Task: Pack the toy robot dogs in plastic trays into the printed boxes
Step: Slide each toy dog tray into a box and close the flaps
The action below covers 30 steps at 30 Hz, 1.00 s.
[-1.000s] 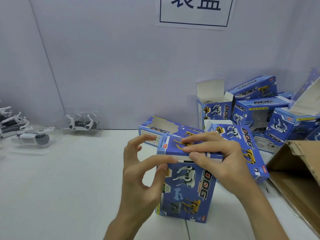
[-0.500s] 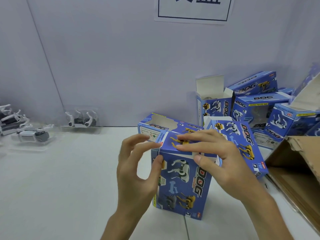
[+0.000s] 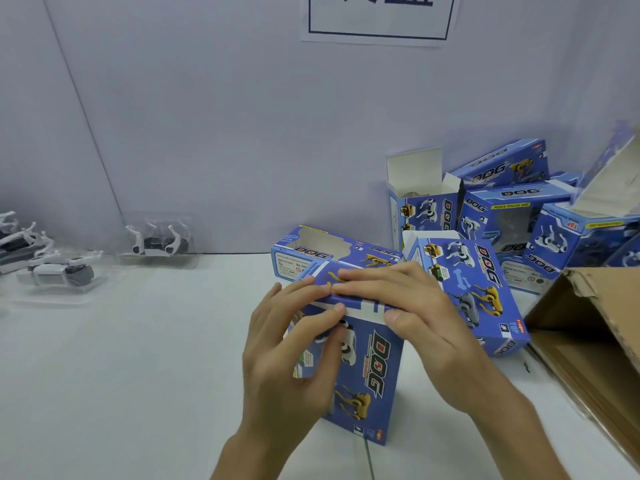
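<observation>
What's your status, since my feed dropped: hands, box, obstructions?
Left hand, right hand pinch upright box at top flap. Flap nearly tucked. Nothing obstructing.

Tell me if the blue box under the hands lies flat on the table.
No, the blue box stands upright on the table on its narrow end.
</observation>
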Motion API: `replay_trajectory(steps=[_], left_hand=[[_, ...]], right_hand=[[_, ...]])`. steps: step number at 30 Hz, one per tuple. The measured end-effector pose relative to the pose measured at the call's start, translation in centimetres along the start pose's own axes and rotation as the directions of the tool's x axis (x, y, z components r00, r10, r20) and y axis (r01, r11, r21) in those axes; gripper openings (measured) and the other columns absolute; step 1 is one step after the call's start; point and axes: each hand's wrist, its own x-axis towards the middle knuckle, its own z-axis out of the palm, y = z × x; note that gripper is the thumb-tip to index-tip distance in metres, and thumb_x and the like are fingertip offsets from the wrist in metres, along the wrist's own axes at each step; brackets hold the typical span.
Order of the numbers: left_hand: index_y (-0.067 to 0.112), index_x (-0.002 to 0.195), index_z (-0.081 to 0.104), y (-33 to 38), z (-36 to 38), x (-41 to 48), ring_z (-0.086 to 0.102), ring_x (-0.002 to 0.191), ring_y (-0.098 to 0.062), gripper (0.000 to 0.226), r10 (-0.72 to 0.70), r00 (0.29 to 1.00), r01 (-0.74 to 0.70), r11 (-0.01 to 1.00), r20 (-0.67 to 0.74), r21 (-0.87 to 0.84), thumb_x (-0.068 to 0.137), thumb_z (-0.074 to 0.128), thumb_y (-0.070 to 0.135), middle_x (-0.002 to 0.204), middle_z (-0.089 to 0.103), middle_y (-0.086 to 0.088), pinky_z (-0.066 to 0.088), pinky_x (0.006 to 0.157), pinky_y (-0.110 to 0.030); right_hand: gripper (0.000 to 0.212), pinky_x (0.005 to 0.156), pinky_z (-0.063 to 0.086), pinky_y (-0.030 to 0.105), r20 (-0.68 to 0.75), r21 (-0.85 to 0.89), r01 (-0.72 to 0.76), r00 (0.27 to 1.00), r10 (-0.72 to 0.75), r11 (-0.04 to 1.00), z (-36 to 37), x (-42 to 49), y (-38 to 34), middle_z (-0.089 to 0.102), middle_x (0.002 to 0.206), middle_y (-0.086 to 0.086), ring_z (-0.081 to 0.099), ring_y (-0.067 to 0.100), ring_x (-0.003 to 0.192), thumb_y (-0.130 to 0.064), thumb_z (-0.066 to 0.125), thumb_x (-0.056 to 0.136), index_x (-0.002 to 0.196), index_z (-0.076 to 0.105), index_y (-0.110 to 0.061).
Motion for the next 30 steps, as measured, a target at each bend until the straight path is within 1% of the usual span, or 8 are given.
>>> replay_trajectory(steps=[4,7,10,14,19,22,27,30], left_hand=[[0.013,0.095,0.076,0.6,-0.2,0.3,0.061,0.122,-0.016,0.019,-0.026,0.999,0.025,0.998,0.030,0.058,0.091,0.063,0.027,0.119,0.068,0.006,0.033,0.115,-0.041],[0.021,0.099,0.074,1.1,0.0,0.6,0.061,0.119,-0.013,0.015,-0.045,0.997,0.042,0.997,0.057,0.058,0.091,0.063,0.029,0.120,0.067,0.008,0.027,0.117,-0.037],[0.023,0.104,0.073,1.4,0.2,0.6,0.060,0.120,-0.013,0.021,-0.057,0.994,0.053,0.998,0.088,0.041,0.095,0.059,0.037,0.124,0.062,0.010,0.023,0.119,-0.033],[0.028,0.105,0.070,1.7,0.4,0.6,0.058,0.122,-0.013,0.017,-0.071,0.991,0.070,0.997,0.114,0.020,0.090,0.062,0.029,0.124,0.060,0.012,0.021,0.119,-0.035],[0.025,0.111,0.061,1.3,0.2,0.6,0.056,0.123,-0.006,0.024,-0.095,0.990,0.096,0.995,0.103,-0.007,0.088,0.066,0.032,0.120,0.066,0.007,0.027,0.117,-0.035],[0.017,0.113,0.069,0.5,-0.5,1.0,0.057,0.124,-0.008,0.033,-0.115,0.986,0.108,0.992,0.122,0.060,0.085,0.068,0.037,0.123,0.066,0.006,0.029,0.115,-0.035],[0.021,0.112,0.069,0.3,-0.4,0.5,0.060,0.124,-0.020,0.024,-0.058,0.993,0.056,0.998,0.101,0.028,0.089,0.066,0.027,0.124,0.067,0.002,0.036,0.113,-0.046],[0.023,0.113,0.064,0.2,-0.3,0.4,0.061,0.122,-0.021,0.023,-0.034,0.996,0.036,0.999,0.084,-0.018,0.091,0.065,0.029,0.125,0.065,0.005,0.039,0.113,-0.043]], right_hand=[[0.025,0.099,0.044,0.055,0.002,0.176,-0.089,0.996,0.090,0.980,0.3,-0.5,0.1,0.060,0.134,-0.018,0.050,0.021,0.128,-0.037,0.040,0.087,0.106,0.055,-0.041],[0.016,0.100,0.041,0.056,-0.028,0.187,-0.055,0.998,0.062,0.981,0.3,-0.5,0.1,0.062,0.131,-0.017,0.051,0.020,0.128,-0.035,0.042,0.089,0.098,0.055,-0.033],[0.015,0.102,0.041,0.054,-0.047,0.181,-0.032,0.998,0.041,0.983,0.6,-0.4,0.0,0.061,0.132,-0.013,0.051,0.022,0.129,-0.034,0.042,0.092,0.099,0.055,-0.031],[0.016,0.101,0.040,0.054,-0.063,0.156,-0.001,0.998,0.010,0.988,0.9,-0.4,0.1,0.063,0.127,-0.014,0.054,0.022,0.125,-0.033,0.047,0.092,0.097,0.057,-0.021],[0.028,0.103,0.041,0.056,-0.072,0.184,0.077,0.995,-0.064,0.980,0.2,-0.5,0.6,0.067,0.126,-0.010,0.056,0.021,0.128,-0.023,0.064,0.075,0.098,0.063,-0.007],[0.028,0.104,0.044,0.050,-0.090,0.185,0.082,0.994,-0.066,0.979,0.1,-0.5,1.1,0.068,0.126,-0.009,0.055,0.019,0.129,-0.008,0.072,0.072,0.100,0.065,-0.010],[0.033,0.110,0.040,0.041,-0.063,0.228,0.047,0.997,-0.033,0.972,-0.2,-0.7,1.8,0.063,0.135,-0.011,0.047,0.020,0.136,-0.025,0.069,0.079,0.112,0.072,-0.023],[0.035,0.111,0.038,0.038,-0.038,0.247,0.039,0.999,-0.030,0.968,-0.5,-1.0,1.9,0.063,0.135,-0.012,0.047,0.021,0.137,-0.031,0.059,0.085,0.116,0.075,-0.028]])
